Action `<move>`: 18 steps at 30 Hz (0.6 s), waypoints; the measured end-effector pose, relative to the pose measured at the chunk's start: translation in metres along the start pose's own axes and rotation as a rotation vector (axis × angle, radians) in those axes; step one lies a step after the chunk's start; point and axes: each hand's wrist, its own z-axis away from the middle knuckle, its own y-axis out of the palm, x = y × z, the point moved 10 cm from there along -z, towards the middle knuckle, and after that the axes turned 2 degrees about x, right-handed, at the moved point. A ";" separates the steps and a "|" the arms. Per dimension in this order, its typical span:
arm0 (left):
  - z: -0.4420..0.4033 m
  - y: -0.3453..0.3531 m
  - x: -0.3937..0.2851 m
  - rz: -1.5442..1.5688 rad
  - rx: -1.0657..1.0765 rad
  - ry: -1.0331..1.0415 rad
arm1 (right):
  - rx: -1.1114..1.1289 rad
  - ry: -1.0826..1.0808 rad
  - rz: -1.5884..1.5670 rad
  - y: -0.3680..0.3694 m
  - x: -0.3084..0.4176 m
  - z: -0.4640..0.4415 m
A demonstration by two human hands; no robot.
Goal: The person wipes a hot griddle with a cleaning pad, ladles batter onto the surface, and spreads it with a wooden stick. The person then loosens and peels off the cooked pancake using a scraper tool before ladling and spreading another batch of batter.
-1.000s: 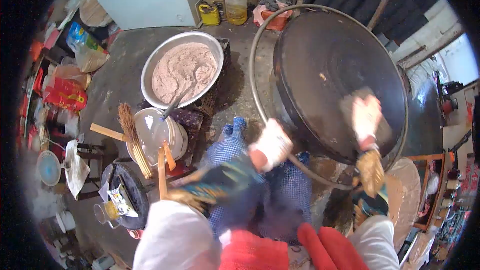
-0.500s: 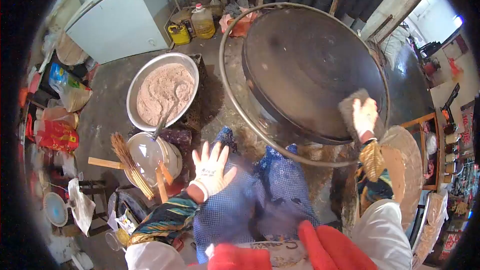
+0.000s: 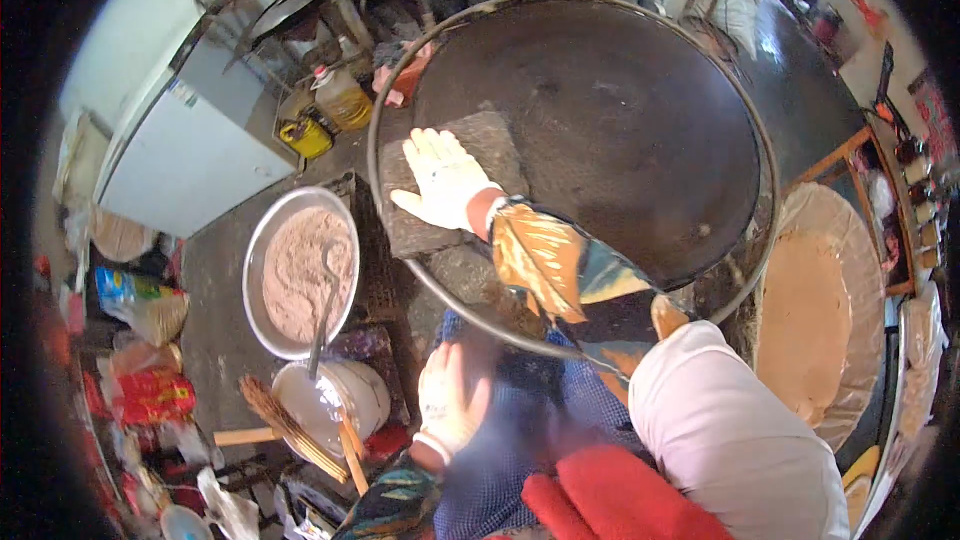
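My right hand (image 3: 443, 180), in a pale glove, lies flat with fingers stretched out on a dark grey cloth pad (image 3: 500, 145). The pad rests on the left part of a large round black griddle (image 3: 620, 130) and reaches over its near-left edge. Around the griddle runs a metal hoop (image 3: 378, 155). My left hand (image 3: 448, 400), also gloved, rests on my knee over blue checked fabric (image 3: 490, 490). Its fingers are extended and hold nothing; part of it is blurred.
A metal basin (image 3: 252, 280) of pinkish-brown batter with a ladle (image 3: 325, 310) stands left. Below it are a white bucket (image 3: 370, 395) and a straw brush (image 3: 285, 425). A lined basket (image 3: 865, 290) of brown powder sits right. Oil jugs (image 3: 342, 100) stand behind.
My right hand has swept the cloth pad from the griddle's near-right edge across to its left side. My left hand stays at my knee. The view has turned and shifted.
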 end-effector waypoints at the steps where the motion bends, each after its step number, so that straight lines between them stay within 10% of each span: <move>1: 0.002 -0.003 0.008 0.079 -0.035 -0.027 | 0.036 0.033 0.007 0.001 -0.017 -0.007; 11: -0.216 -0.093 0.086 -0.704 -0.220 0.246 | -0.329 0.822 0.533 -0.211 -0.343 0.147; 16: -0.208 -0.044 0.056 -0.219 -0.024 0.471 | -0.089 1.126 0.506 -0.225 -0.431 0.272; 18: -0.179 0.012 0.031 -0.676 0.415 0.455 | -0.074 1.076 0.542 -0.222 -0.421 0.266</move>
